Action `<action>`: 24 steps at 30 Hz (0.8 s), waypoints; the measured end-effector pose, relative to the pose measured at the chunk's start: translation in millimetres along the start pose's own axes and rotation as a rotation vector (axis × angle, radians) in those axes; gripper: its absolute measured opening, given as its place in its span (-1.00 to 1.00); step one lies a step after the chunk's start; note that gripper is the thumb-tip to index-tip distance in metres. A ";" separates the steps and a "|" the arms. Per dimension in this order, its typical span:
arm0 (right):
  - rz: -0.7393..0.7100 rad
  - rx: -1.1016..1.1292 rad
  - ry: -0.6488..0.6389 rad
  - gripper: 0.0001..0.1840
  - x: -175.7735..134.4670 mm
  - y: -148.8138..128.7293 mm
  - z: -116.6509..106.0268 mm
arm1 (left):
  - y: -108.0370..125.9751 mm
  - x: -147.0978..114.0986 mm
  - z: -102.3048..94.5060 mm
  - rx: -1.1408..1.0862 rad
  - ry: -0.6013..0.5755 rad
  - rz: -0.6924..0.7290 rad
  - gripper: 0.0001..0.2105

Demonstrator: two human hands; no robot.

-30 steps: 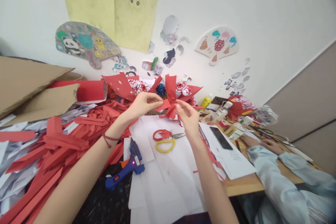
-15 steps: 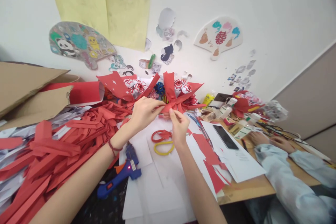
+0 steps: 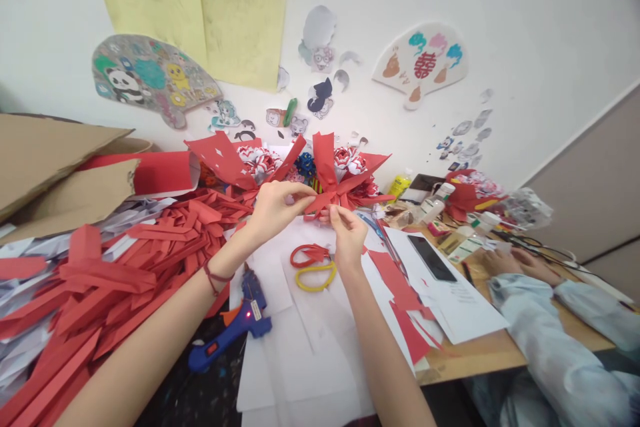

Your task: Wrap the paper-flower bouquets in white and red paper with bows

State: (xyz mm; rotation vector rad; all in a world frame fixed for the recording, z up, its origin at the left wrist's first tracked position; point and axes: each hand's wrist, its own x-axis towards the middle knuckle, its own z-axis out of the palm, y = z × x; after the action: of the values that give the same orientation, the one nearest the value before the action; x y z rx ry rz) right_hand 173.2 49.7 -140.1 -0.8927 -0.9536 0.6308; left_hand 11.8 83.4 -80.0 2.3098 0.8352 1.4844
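A paper-flower bouquet [image 3: 325,163] in red wrapping stands against the wall, with a red bow [image 3: 337,199] at its front. My left hand [image 3: 280,210] reaches in from the left, its thumb and fingers pinching the bow's left end. Just below the bow, my right hand [image 3: 349,233] has thumb and fingertips drawn together on its lower edge; the exact hold is small in view. Under my hands, scissors [image 3: 315,273] with one red and one yellow handle lie on white paper [image 3: 305,373]. A blue glue gun [image 3: 235,333] with a lit red light lies beside my left forearm.
Folded red paper strips [image 3: 115,273] are heaped on the left, beside cardboard [image 3: 55,147]. Another bouquet [image 3: 225,160] stands left of the first. To the right are a phone [image 3: 431,258], bottles [image 3: 437,197] and another person's hands [image 3: 520,263].
My left thumb and fingers have parted slightly behind the fingertips. My right fingers have shifted slightly down along the bow. The whole view has tilted a little.
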 end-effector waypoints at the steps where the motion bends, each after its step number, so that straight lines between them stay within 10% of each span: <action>1: 0.012 0.023 -0.027 -0.65 -0.6 0.7 0.2 | -0.7 -0.1 0.3 -0.013 -0.005 -0.013 -0.87; 16: 0.045 0.047 -0.039 -0.73 -5.4 1.7 4.8 | -15.7 -11.4 16.3 0.440 0.072 0.448 -0.85; 24: -0.001 0.048 -0.004 -0.73 -3.9 -3.4 2.7 | -4.0 -3.0 15.3 0.020 -0.013 0.155 -0.81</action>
State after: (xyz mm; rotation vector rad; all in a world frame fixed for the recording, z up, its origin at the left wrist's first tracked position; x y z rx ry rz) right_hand 169.3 45.8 -138.0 -0.8489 -0.9385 0.6519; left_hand 23.3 86.0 -90.9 2.4453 0.6845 1.5263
